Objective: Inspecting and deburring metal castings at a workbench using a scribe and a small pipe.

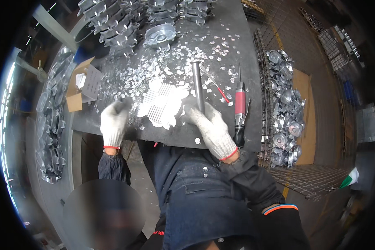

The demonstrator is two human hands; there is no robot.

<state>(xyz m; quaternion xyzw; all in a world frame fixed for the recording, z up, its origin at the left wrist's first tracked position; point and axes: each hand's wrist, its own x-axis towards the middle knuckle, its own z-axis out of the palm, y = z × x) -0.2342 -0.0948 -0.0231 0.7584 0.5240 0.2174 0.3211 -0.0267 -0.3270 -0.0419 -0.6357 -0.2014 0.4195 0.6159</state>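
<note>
A metal casting (162, 104), bright with glare and ribbed across its middle, lies on the dark table near its front edge. My right hand (210, 125), in a white knit glove with a red cuff, is closed around the lower end of a dark grey metal bar (198, 85). The bar points away from me, just right of the casting. Left of the casting is my gloved left hand (113, 125); its darkened fingertips are a little blurred, and nothing shows in them. Small silvery scraps (154, 62) lie scattered around the casting and beyond it.
A red-bodied tool (240, 102) with a long thin tip and a red-handled thin tool (222, 93) lie at the right. Stacked castings (112, 29) and a round casting (160, 35) stand behind. An open cardboard box (91, 83) is left. A wire cage of castings (285, 108) stands right.
</note>
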